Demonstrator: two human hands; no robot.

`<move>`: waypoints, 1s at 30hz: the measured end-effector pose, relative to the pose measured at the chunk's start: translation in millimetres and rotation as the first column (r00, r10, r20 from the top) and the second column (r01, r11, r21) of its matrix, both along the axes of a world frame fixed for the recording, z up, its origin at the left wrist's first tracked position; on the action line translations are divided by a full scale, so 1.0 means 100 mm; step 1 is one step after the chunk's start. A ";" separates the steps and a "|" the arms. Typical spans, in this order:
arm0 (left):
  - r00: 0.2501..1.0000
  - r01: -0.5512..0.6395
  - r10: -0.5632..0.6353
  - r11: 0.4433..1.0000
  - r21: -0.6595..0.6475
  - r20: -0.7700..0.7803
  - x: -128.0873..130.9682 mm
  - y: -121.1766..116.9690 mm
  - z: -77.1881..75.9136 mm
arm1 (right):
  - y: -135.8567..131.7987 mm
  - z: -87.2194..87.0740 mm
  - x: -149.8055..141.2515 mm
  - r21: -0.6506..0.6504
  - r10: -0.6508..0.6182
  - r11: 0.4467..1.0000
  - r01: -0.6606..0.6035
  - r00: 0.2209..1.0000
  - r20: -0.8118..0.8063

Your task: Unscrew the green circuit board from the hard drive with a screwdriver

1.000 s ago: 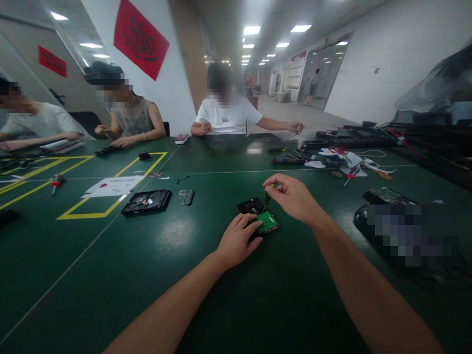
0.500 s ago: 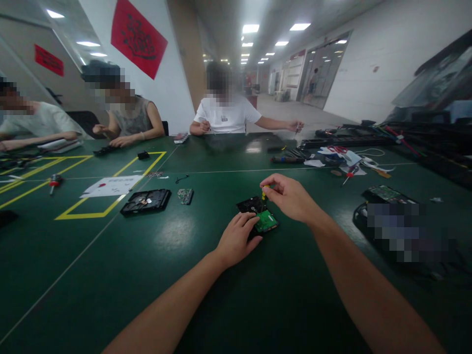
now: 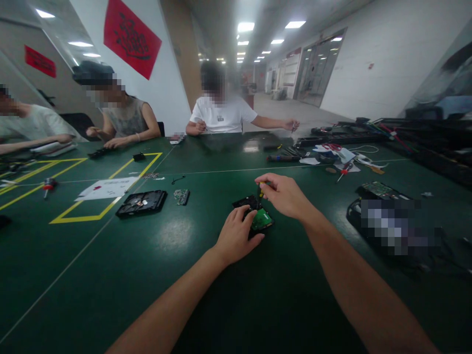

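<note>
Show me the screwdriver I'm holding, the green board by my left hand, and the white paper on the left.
Screwdriver [image 3: 260, 192]: head view, on its handle.
Green board [image 3: 263, 219]: head view, on its uncovered face.
White paper [image 3: 109, 189]: head view, near its middle.

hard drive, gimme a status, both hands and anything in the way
Right hand gripping yellow-and-black screwdriver, pointed down at hard drive. Left hand on drive. Green circuit board showing, partly covered by left hand.
</note>
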State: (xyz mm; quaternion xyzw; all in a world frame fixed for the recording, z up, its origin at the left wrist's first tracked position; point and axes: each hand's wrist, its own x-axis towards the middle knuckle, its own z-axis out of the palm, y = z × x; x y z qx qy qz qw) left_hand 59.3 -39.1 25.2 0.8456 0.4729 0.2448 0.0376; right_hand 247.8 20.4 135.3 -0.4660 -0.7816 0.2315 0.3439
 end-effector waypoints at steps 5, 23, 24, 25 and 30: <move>0.994 -0.103 0.099 0.991 0.085 0.051 0.13 -0.03 -0.10 | -0.01 0.02 0.01 0.001 -0.013 1.000 0.013 1.000 0.001; 0.977 -0.149 0.132 0.984 0.094 0.168 0.16 -0.04 -0.27 | 0.12 -0.17 -0.01 -0.079 -0.032 0.997 0.013 0.971 -0.239; 0.970 -0.163 0.143 0.983 0.088 0.198 0.14 -0.03 -0.27 | 0.12 -0.16 -0.02 -0.088 -0.038 0.996 0.017 0.969 -0.245; 0.960 -0.179 0.156 0.981 0.080 0.232 0.13 -0.01 -0.27 | 0.11 -0.15 -0.02 -0.103 -0.041 0.995 0.015 0.966 -0.255; 0.920 -0.227 0.199 0.973 0.046 0.338 0.08 0.01 -0.27 | 0.10 -0.10 -0.04 -0.201 -0.040 0.979 -0.029 0.943 -0.330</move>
